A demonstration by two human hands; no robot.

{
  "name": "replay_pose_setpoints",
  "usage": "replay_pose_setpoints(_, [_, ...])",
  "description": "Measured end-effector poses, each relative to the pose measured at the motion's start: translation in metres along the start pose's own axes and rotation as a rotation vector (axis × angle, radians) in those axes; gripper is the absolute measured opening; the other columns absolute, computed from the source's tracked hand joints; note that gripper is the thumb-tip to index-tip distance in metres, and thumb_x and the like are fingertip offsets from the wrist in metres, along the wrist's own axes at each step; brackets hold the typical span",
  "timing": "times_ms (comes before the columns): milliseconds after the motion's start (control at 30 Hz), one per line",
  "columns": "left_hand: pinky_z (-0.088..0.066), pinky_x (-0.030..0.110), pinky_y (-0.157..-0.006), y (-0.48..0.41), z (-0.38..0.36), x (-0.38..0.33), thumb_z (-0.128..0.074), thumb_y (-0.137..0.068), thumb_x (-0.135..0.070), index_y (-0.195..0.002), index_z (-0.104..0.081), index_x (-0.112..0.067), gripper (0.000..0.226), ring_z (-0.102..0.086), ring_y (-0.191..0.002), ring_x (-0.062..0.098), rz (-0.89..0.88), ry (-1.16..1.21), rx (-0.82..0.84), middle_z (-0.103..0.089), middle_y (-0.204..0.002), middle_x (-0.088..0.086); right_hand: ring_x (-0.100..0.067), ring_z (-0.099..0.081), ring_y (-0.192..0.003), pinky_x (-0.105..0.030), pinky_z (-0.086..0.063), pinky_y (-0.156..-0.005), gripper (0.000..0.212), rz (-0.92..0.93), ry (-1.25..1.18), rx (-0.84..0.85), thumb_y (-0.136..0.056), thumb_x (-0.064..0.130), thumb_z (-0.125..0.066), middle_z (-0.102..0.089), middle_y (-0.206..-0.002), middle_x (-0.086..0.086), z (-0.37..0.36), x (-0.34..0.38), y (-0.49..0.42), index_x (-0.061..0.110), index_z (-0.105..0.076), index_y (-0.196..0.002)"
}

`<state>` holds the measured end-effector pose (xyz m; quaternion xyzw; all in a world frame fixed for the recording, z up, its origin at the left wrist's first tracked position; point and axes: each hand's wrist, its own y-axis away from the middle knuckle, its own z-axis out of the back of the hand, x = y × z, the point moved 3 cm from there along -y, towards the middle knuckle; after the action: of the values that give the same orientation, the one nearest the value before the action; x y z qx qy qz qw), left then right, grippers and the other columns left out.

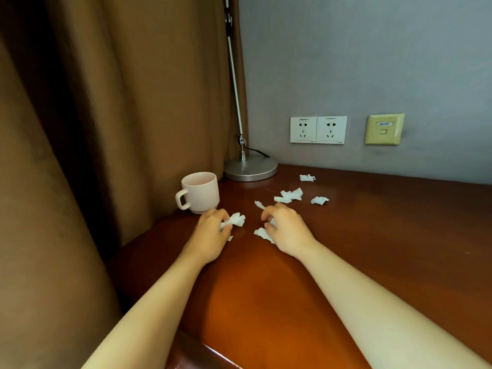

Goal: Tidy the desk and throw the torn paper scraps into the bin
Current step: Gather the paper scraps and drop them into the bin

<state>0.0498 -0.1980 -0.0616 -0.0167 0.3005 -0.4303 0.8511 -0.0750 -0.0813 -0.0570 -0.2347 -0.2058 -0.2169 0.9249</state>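
Two bare hands are down on the brown desk [372, 235], palms facing it. The left hand [210, 233] has its fingers curled and pinches a crumpled scrap [237, 219] between thumb and fingertips, just right of the pink mug [201, 195] (ribbed, handle to the left). The right hand [286, 230] is curled down round a torn scrap [262, 233] that pokes out under the thumb. A thin sliver [259, 205] lies at the right fingertips, touching or just beside, cannot tell. More loose bits lie further back on the desktop: a larger cluster [290, 195], a small piece [319, 200] to its right, a far piece [307, 178] near the wall. The lamp base [250, 169] stands in the back left corner beside the curtain [106, 102]. A double socket [318, 129] and a beige wall plate [384, 129] sit on the grey wall.
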Motion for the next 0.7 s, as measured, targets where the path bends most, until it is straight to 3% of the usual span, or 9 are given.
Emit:
replay_pose_setpoints(133, [-0.03, 0.021, -0.091, 0.009, -0.001, -0.004, -0.046, -0.098, -0.021, -0.088, -0.047, -0.016, 0.011, -0.037, -0.113, 0.009, -0.03, -0.008, -0.004, -0.04, -0.114, -0.003, -0.022, -0.054, -0.112, -0.026, -0.045, -0.087, 0.027, -0.025, 0.011, -0.024, -0.094, 0.008, -0.049, -0.056, -0.121, -0.004, 0.004, -0.005, 0.008, 0.016, -0.059, -0.118])
replay_pose_setpoints(233, [-0.037, 0.023, -0.083, 0.014, -0.001, -0.008, -0.043, -0.099, -0.021, -0.093, -0.046, -0.019, 0.007, -0.047, -0.106, 0.012, -0.022, 0.024, 0.0, -0.046, -0.111, -0.003, -0.022, -0.034, -0.131, -0.037, -0.032, -0.105, 0.041, -0.032, 0.165, -0.017, -0.095, 0.03, -0.047, -0.042, -0.139, -0.002, 0.003, -0.006, 0.006, 0.022, -0.044, -0.135])
replay_pose_setpoints(300, [-0.042, 0.025, -0.087, 0.016, 0.0, -0.01, -0.041, -0.098, -0.014, -0.111, -0.046, -0.022, 0.015, -0.049, -0.111, 0.013, -0.015, 0.05, 0.024, -0.049, -0.122, 0.0, -0.022, -0.021, -0.141, -0.042, -0.022, -0.111, 0.055, -0.02, 0.216, 0.057, -0.094, 0.046, -0.042, -0.028, -0.152, 0.0, 0.0, -0.004, 0.003, 0.026, -0.03, -0.145])
replay_pose_setpoints(367, [-0.037, 0.027, -0.102, 0.017, -0.001, -0.011, -0.039, -0.097, -0.008, -0.135, -0.038, -0.025, 0.041, -0.04, -0.131, 0.015, -0.033, 0.07, 0.056, -0.042, -0.141, 0.0, -0.02, -0.009, -0.146, -0.044, -0.014, -0.115, 0.067, 0.009, 0.194, 0.148, -0.091, 0.056, -0.041, -0.014, -0.159, 0.003, -0.003, -0.003, -0.001, 0.029, -0.02, -0.149])
replay_pose_setpoints(433, [-0.029, 0.026, -0.109, 0.015, -0.001, -0.011, -0.037, -0.097, -0.005, -0.143, -0.034, -0.026, 0.051, -0.031, -0.138, 0.013, -0.058, 0.051, 0.068, -0.034, -0.149, -0.002, -0.017, -0.001, -0.148, -0.045, -0.009, -0.116, 0.076, 0.025, 0.192, 0.217, -0.087, 0.063, -0.041, -0.005, -0.16, 0.007, -0.007, -0.004, -0.007, 0.031, -0.014, -0.15])
replay_pose_setpoints(567, [-0.033, 0.026, -0.108, 0.008, -0.005, -0.004, -0.035, -0.097, -0.005, -0.128, -0.053, -0.017, 0.038, -0.038, -0.131, 0.013, -0.059, 0.0, 0.049, -0.044, -0.139, -0.001, -0.014, 0.004, -0.148, -0.044, -0.005, -0.117, 0.078, 0.027, 0.24, 0.284, -0.086, 0.067, -0.038, -0.001, -0.161, 0.009, -0.014, -0.008, -0.024, 0.032, -0.01, -0.151])
replay_pose_setpoints(700, [-0.039, 0.024, -0.084, 0.001, -0.006, -0.004, -0.036, -0.098, -0.015, -0.105, -0.055, -0.016, 0.02, -0.048, -0.104, 0.012, -0.029, 0.016, 0.001, -0.053, -0.113, 0.001, -0.017, -0.007, -0.148, -0.042, -0.01, -0.117, 0.072, 0.04, 0.197, 0.301, -0.09, 0.062, -0.038, -0.016, -0.159, 0.004, -0.016, -0.009, -0.033, 0.034, -0.01, -0.15])
